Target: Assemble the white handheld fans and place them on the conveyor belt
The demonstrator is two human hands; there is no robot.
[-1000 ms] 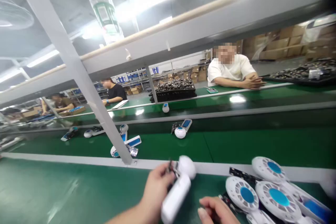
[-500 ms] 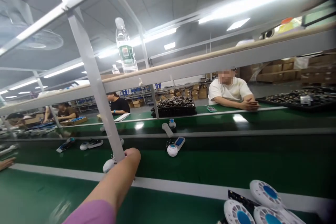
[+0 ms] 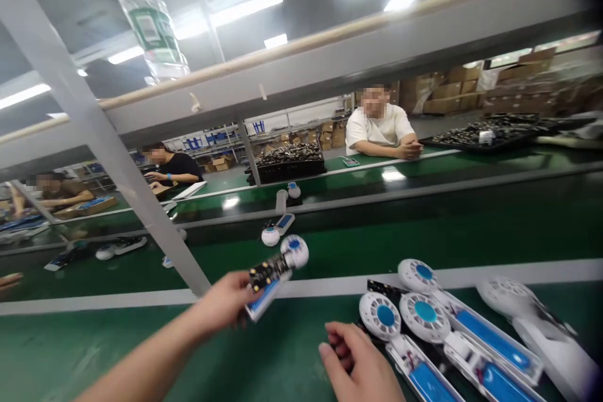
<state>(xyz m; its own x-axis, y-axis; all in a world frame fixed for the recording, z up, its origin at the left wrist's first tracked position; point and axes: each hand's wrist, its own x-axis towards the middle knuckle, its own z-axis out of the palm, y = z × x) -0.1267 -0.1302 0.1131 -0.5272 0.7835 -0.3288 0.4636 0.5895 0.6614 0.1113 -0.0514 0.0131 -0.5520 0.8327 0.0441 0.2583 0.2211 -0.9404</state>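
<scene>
My left hand [image 3: 230,301] grips an opened handheld fan [image 3: 294,251] by its handle. This fan has a round white head with a blue centre, a dark circuit board and a blue battery in the handle shell. It is held over the light strip at the bench's far edge. My right hand [image 3: 360,364] is low in the picture, fingers loosely curled and apart, holding nothing. Close to its right lies a group of similar opened fans [image 3: 425,317], their blue batteries showing in the white handle shells.
A slanted metal post [image 3: 127,182] and a shelf with a water bottle [image 3: 153,31] stand ahead. More opened fans [image 3: 270,237] lie on the green conveyor [image 3: 358,251]. A black tray of parts [image 3: 292,163] and a person [image 3: 381,125] with folded hands are across the line.
My left hand has come back from behind the post, now with an opened fan in it. My right hand has come into view. The view has turned down and to the right.
</scene>
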